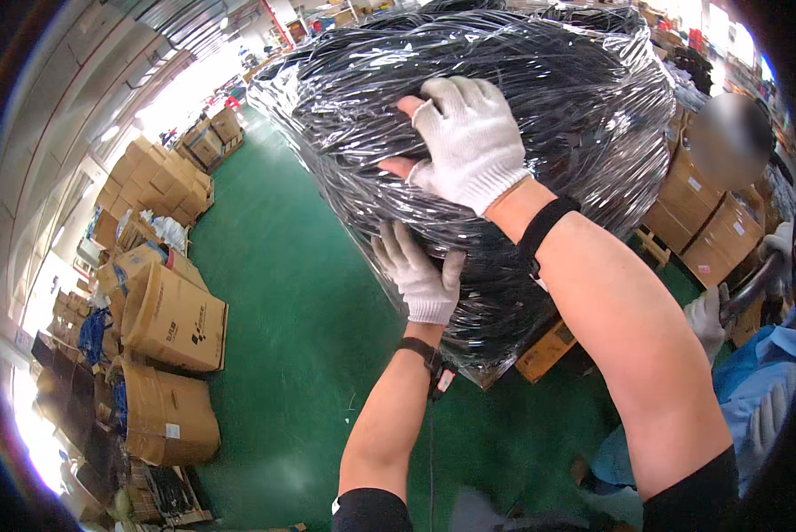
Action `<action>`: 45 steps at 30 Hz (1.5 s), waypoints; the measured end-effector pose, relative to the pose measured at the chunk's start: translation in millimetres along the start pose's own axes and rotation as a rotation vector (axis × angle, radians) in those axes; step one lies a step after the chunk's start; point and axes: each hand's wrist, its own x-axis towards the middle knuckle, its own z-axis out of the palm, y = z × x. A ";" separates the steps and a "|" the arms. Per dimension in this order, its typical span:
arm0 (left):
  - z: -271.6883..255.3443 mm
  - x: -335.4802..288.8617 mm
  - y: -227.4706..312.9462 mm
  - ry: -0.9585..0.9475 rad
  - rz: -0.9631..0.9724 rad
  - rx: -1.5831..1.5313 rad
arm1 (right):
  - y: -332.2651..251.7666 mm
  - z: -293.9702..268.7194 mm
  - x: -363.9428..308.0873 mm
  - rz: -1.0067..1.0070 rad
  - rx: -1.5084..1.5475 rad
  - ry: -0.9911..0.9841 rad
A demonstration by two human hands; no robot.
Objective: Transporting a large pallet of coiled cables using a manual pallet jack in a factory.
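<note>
Glossy, wrinkled, film-wrapped black bundle (571,137): bulky, centre to far; tapered lower corner points near, long axis unclear. Left hand (418,277), right hand (471,142): knit-gloved, fingers spread against it

The green floor (274,266) is lined at left by cartons (181,319) near a pale wall (35,124); bright light (196,82) is seen at the far end.

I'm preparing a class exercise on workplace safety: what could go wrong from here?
The right hand has bare fingertips, which might get scratched on the plastic-wrapped load. With the left hand against it too, a hard push could perhaps shift the load. A co-worker is close by on the right; arms may collide.
</note>
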 end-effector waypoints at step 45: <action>127.3 196.6 -225.2 -0.300 -0.097 0.033 | 73.4 381.1 113.7 -0.111 0.072 0.159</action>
